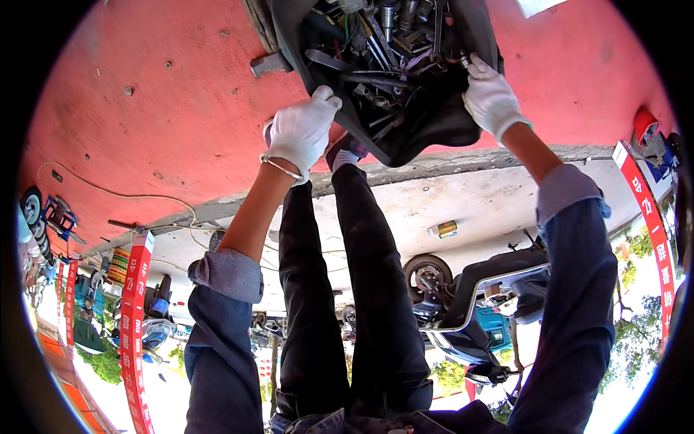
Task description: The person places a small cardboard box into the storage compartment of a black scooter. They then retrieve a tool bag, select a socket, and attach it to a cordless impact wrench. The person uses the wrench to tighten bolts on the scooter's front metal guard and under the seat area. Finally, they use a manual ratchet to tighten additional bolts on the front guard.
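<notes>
A black, soft-sided tool bag [434, 137] gapes at the top of the view, full of sockets, wrenches and other metal hand tools [390, 61]. My left hand [303, 126], in a white glove, is closed on the bag's left edge. On the opposite side, my gloved right hand [494, 98] is closed at the bag's right edge, its fingertips over the inner side. A small shiny metal piece [465, 61] shows at those fingertips; I cannot tell whether it is held. The bag's near part is folded and dark inside.
Red ground [181, 94] surrounds the bag, ending at a grey concrete edge [217, 210]. A wooden-handled hammer-like tool [271, 64] lies left of the bag. A thin cable [123, 194] runs across the ground. A motor scooter [463, 311] and red-and-white posts [134, 311] stand beyond my legs.
</notes>
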`<state>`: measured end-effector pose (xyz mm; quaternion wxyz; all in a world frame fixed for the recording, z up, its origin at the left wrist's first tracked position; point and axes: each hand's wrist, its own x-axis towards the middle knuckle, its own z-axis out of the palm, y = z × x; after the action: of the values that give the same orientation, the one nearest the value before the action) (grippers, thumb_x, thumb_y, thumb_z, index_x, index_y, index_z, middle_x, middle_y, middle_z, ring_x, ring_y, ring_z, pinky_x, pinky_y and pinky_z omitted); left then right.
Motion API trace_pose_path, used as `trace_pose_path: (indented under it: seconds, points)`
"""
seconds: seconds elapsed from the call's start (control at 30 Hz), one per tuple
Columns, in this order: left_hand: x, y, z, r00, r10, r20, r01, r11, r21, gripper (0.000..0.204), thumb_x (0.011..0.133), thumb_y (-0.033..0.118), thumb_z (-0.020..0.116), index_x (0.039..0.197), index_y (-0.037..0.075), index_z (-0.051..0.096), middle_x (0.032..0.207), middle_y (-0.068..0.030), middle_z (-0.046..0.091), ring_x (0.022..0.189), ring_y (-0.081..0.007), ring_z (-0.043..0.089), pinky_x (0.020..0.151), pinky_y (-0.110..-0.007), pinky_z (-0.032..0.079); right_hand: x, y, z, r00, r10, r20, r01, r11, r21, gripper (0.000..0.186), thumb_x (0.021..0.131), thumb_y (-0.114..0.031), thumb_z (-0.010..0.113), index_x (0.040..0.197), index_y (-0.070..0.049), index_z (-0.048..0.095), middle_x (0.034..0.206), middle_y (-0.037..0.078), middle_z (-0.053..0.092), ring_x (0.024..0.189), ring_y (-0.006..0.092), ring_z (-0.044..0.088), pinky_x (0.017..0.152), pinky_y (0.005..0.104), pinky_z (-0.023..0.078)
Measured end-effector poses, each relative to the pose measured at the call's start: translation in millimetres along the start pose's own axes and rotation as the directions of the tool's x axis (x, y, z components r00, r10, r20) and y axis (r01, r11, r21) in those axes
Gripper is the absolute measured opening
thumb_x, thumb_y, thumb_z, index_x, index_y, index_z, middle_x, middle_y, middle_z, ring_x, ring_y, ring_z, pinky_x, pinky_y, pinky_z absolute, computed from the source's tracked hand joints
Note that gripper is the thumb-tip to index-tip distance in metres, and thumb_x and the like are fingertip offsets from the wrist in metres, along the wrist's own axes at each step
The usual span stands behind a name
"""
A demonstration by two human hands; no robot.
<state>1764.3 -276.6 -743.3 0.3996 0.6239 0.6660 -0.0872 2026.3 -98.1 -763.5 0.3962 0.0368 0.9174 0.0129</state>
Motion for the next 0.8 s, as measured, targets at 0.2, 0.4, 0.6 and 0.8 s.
trace_pose_path:
  seconds: [0.2,0.4,0.6,0.8]
  points:
    - [21,27,-18,0.996,0.074,-0.054,-0.073,0.997,0.009,0.021,0.079,0.004,0.053,0.098,0.009,0.059,0.099,-0.0058,0.055,0.074,-0.0270,0.063,0.061,-0.038,0.052,-54,33,-11,0.955,-0.003,-0.298,0.056,0.984,0.169,0.025,0.076,-0.015,0.057,0.051,-0.010,0.059,0.061,0.001,0.057,0.087,0.0171,0.055,0.111,0.0311,0.027]
    - [18,23,-11,1.000,-0.002,-0.010,0.002,0.999,-0.051,0.026,0.080,0.003,0.053,0.103,0.011,0.059,0.106,-0.0043,0.054,0.076,-0.0270,0.064,0.063,-0.038,0.053,-50,30,-8,0.951,-0.011,-0.310,0.074,0.979,0.192,0.026,0.075,-0.013,0.058,0.049,-0.010,0.055,0.058,0.002,0.053,0.084,0.0178,0.055,0.111,0.0307,0.028]
    - [18,16,-2,0.993,0.057,-0.106,-0.065,0.995,-0.077,0.017,0.088,0.017,0.049,0.101,0.009,0.055,0.081,-0.0108,0.063,0.072,-0.0296,0.064,0.060,-0.043,0.052,-51,25,-6,0.909,0.024,-0.416,0.078,0.971,0.228,0.024,0.072,-0.010,0.058,0.049,-0.011,0.054,0.056,0.003,0.051,0.082,0.0179,0.055,0.111,0.0312,0.028]
    - [12,18,-14,0.998,-0.004,0.067,0.004,1.000,-0.002,0.027,0.078,0.002,0.052,0.103,0.011,0.058,0.103,-0.0044,0.053,0.077,-0.0267,0.062,0.063,-0.039,0.052,-30,2,3,0.953,0.055,-0.298,-0.008,0.988,0.157,0.019,0.070,-0.012,0.058,0.051,-0.015,0.059,0.059,0.003,0.053,0.080,0.0191,0.055,0.106,0.0324,0.032]
